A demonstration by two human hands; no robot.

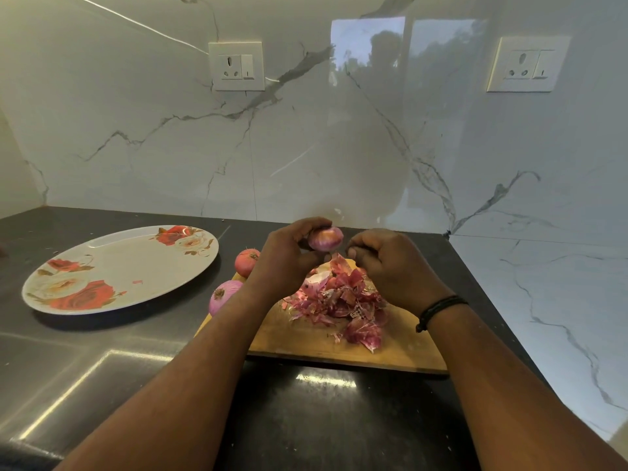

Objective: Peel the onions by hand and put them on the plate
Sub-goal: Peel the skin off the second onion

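Note:
My left hand [283, 256] grips a shiny purple onion [325, 238] above the wooden cutting board [306, 341]. My right hand [385, 263] is just right of the onion with its fingers curled; whether they pinch a bit of skin I cannot tell. A heap of pink onion skins [343, 297] lies on the board under both hands. An unpeeled reddish onion [247, 261] and a pale purple onion [222, 295] sit at the board's left edge. The flowered white plate [112, 263] lies to the left on the dark counter with no onions on it.
The dark counter [102, 362] ends at a marble wall behind and to the right. Two wall sockets [236, 66] [528, 64] sit high on the wall. A small pink skin scrap [137, 282] lies on the plate.

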